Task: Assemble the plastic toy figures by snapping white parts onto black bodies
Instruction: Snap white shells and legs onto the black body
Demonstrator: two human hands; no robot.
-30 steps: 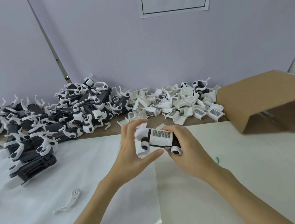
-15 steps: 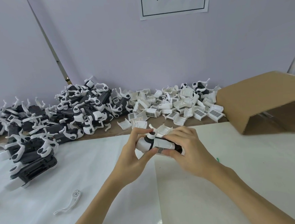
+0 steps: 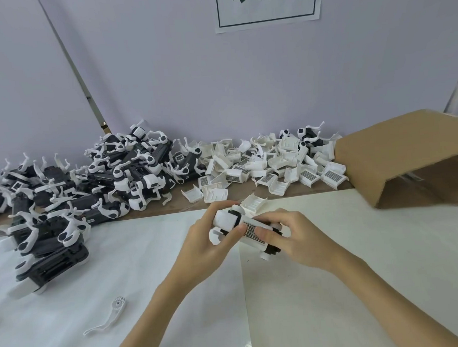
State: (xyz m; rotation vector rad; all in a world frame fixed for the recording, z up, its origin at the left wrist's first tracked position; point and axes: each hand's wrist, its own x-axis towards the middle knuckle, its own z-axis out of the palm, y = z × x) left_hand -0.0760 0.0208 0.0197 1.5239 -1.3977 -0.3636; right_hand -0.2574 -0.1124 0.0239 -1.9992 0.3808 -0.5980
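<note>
Hands, left hand (image 3: 206, 246) and right hand (image 3: 298, 239), grip toy figure (image 3: 243, 231) before loose white shells (image 3: 263, 168).

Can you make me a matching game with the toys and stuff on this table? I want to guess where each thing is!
Things:
1. toy figure
2. loose white leg
3. cardboard box
4. pile of white shells

Places:
A. lying on its side at the right
B. held in both hands
C. alone on the white sheet, front left
D. heaped by the back wall, middle

Pairs: 1-B, 2-C, 3-A, 4-D
</note>
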